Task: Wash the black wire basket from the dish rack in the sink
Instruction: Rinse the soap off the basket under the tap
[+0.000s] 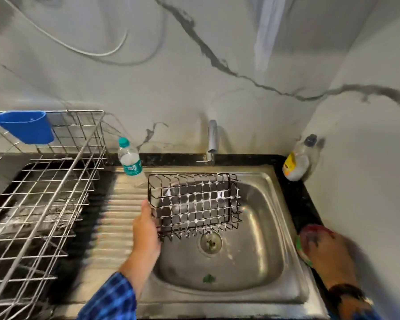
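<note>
In the head view, at frame centre, we see the left hand (pixel 146 229) with its fingers curled round the left edge of the black wire basket (pixel 194 202). It holds the basket over the sink (pixel 263 262) basin, and white flecks show on the wires. At lower right the right hand (pixel 321 248) is blurred, so we cannot tell how its fingers lie. The dish rack (pixel 51 192) stands at left.

Wire basket (pixel 194 204) over the sink (pixel 259 262); dish rack (pixel 44 192) left; tap (pixel 212 139) behind; bottle (pixel 129 160) between rack and tap.
</note>
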